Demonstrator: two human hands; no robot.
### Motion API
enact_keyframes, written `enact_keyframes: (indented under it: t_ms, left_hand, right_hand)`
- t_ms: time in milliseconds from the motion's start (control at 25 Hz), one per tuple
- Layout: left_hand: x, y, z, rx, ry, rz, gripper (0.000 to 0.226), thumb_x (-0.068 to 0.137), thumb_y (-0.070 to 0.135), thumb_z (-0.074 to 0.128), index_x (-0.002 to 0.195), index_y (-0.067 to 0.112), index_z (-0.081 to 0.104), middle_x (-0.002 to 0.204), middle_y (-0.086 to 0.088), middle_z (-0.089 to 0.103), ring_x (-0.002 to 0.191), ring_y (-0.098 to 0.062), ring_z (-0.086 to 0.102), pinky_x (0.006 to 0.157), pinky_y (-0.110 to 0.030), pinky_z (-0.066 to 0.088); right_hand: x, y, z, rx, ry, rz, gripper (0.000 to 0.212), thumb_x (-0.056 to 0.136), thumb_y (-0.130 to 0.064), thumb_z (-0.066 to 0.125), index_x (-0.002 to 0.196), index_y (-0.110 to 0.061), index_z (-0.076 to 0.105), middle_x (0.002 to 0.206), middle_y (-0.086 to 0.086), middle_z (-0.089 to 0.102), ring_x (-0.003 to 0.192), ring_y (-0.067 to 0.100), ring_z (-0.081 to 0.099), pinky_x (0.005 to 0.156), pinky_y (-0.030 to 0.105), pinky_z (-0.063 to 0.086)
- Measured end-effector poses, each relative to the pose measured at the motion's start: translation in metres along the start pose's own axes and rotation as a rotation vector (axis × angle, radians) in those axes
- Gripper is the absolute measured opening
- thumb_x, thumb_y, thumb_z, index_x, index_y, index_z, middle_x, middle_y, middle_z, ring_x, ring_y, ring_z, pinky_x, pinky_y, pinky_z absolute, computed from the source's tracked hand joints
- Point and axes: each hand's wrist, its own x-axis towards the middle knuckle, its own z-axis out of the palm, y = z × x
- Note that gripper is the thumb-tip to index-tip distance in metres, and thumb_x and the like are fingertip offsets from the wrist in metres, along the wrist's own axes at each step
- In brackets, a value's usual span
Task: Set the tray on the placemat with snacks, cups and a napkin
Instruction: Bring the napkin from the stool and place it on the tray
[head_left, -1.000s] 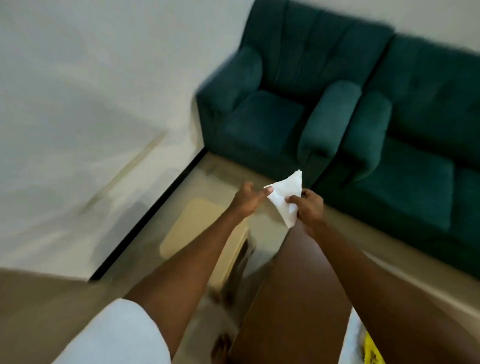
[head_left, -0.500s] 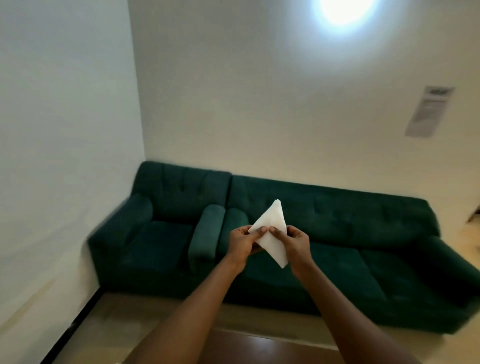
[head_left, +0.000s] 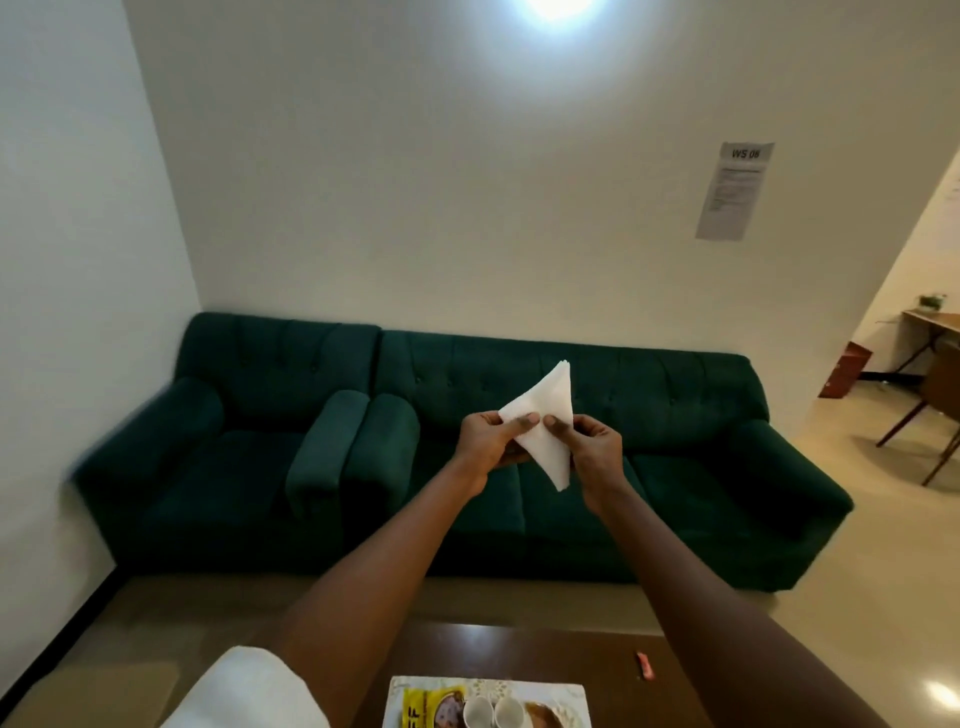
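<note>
While both arms stretch out at chest height, the left hand (head_left: 485, 439) and the right hand (head_left: 589, 441) pinch the white paper napkin folded into a triangle (head_left: 548, 423) between thumbs and fingertips, one on each lower edge, thumbs nearly meeting at the middle! That two-sided pinch looks like a way to keep the fold crisp and the layers aligned, so I'd judge the folding step is being finished before placement. The napkin hangs in the air, one tip up and one tip down, well above and beyond the dark brown wooden table (head_left: 597, 654). Down on that table, at the near edge, sits the pale patterned tray (head_left: 569, 696), already carrying a yellow snack packet (head_left: 426, 706) and two small white cups (head_left: 493, 712) side by side. No napkin on it yet, so that appears to be the missing piece. Behind the table, against the wall, runs the dark green tufted sofa (head_left: 675, 415).
</note>
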Motion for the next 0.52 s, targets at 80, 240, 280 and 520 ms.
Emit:
enact_keyframes:
  t_ms: [80, 240, 280, 520]
  left_hand:
    - [-0.002, -0.018, 0.015, 0.067, 0.015, -0.027, 0.029, 0.085, 0.016, 0.084, 0.108, 0.002, 0.073, 0.108, -0.015, 0.078, 0.093, -0.023, 0.079, 0.077, -0.038, 0.067]
    - [0.002, -0.074, 0.010, 0.103, 0.102, -0.146, 0.038, 0.087, 0.009, 0.081, 0.118, -0.007, 0.068, 0.117, -0.022, 0.074, 0.105, -0.033, 0.075, 0.088, -0.049, 0.064]
    - [0.004, -0.098, 0.006, 0.092, 0.116, -0.191, 0.036, 0.087, 0.008, 0.081, 0.116, -0.008, 0.068, 0.115, -0.022, 0.074, 0.099, -0.031, 0.075, 0.084, -0.046, 0.066]
    - [-0.006, -0.304, -0.013, 0.011, 0.226, -0.524, 0.034, 0.087, 0.005, 0.079, 0.116, -0.010, 0.068, 0.120, -0.027, 0.073, 0.100, -0.035, 0.075, 0.080, -0.038, 0.065]
  right_hand:
    - [0.001, 0.017, -0.021, -0.009, -0.003, 0.077, 0.035, 0.084, -0.022, 0.084, 0.107, 0.001, 0.073, 0.100, 0.012, 0.079, 0.088, 0.026, 0.077, 0.063, 0.033, 0.062]
    - [-0.006, 0.078, -0.050, -0.029, 0.024, 0.248, 0.031, 0.088, -0.015, 0.080, 0.115, -0.001, 0.071, 0.109, 0.016, 0.077, 0.095, 0.030, 0.076, 0.067, 0.033, 0.063]
    - [-0.008, 0.102, -0.058, -0.043, 0.044, 0.293, 0.029, 0.089, -0.011, 0.078, 0.115, 0.001, 0.071, 0.109, 0.016, 0.076, 0.094, 0.028, 0.075, 0.066, 0.031, 0.064]
    - [-0.032, 0.277, -0.105, -0.180, 0.044, 0.651, 0.023, 0.089, -0.015, 0.080, 0.107, -0.006, 0.072, 0.100, 0.005, 0.076, 0.081, 0.016, 0.077, 0.057, 0.024, 0.061]
